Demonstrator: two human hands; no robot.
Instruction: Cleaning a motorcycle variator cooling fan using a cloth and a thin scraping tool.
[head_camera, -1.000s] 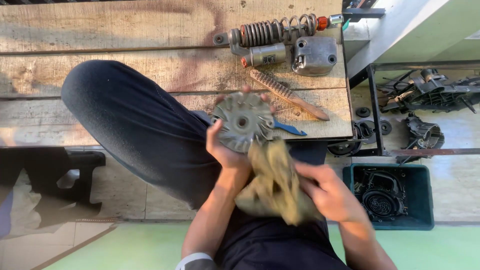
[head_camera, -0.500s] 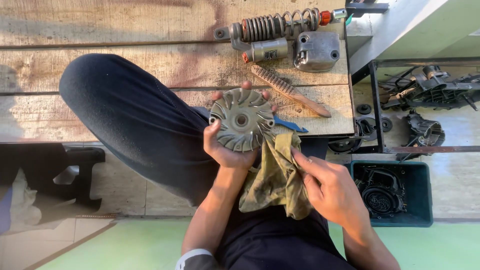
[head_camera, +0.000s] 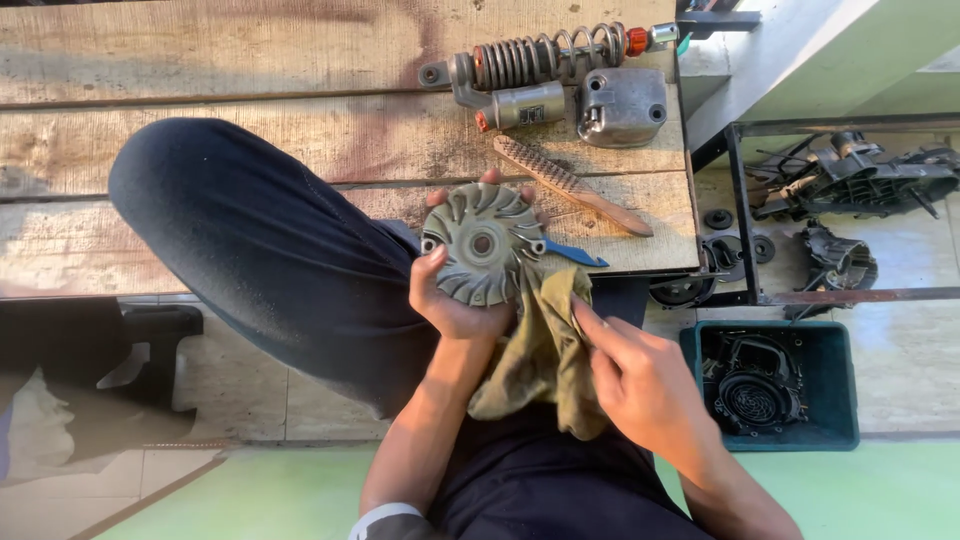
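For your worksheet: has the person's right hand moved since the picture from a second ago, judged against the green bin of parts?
Yes. The right hand has drawn down and right off the rag, toward the green bin.

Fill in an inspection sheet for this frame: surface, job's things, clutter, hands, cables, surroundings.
Surface: weathered wooden plank bench, bare at left; a knee in dark trousers rests on it.
Job's things: round finned metal disc, held upright over the bench edge; olive rag hangs below it.
Clutter: coil-spring shock absorber, grey metal cover, wire brush, blue-handled tool partly hidden behind the disc.
Hands: left hand grips the disc; right hand touches the rag.
Cables: nothing seen.
Surroundings: green crate of engine parts, metal frame with dark parts behind, tiled floor.
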